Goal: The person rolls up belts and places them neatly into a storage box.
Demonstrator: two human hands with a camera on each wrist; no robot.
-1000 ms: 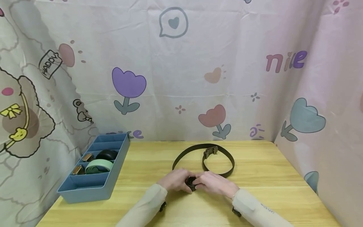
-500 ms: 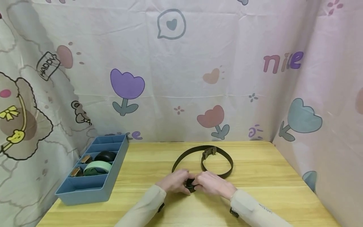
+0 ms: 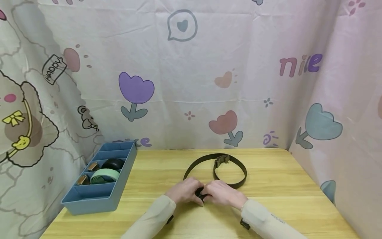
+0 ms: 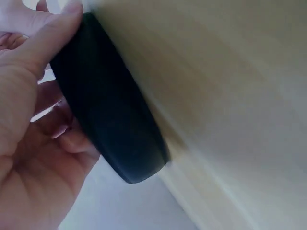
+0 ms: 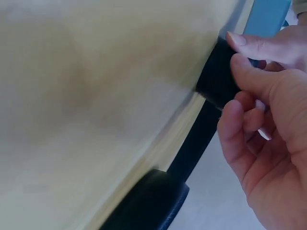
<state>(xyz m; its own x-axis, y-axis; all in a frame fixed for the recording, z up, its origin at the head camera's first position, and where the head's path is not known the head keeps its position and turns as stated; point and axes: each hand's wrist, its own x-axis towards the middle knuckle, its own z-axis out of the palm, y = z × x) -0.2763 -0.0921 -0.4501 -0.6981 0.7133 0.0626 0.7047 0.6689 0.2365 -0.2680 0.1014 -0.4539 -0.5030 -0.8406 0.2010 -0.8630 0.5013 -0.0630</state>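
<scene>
A dark belt [image 3: 245,172] lies on the table, its long part curving in a wide loop behind the hands. Its metal buckle [image 3: 221,161] sits on that loop near the back. The other end is wound into a small coil [image 4: 105,100] standing on edge on the tabletop. My left hand [image 3: 185,191] holds the coil from the left, thumb on the near side and fingers behind. From the right, my right hand [image 3: 225,193] pinches the coil [image 5: 218,76] with thumb and fingers. Both hands partly hide the coil in the head view.
A blue divided box [image 3: 89,207] stands at the table's left. Its compartments hold a rolled black belt [image 3: 112,164] and a rolled green belt [image 3: 105,174], with gold-toned buckles [image 3: 83,180] beside them. A patterned curtain [image 3: 185,66] hangs behind the table [image 3: 286,212].
My fingers shift slightly around the coil, and my right hand tilts a little over it. The looped part of the belt stays nearly in place.
</scene>
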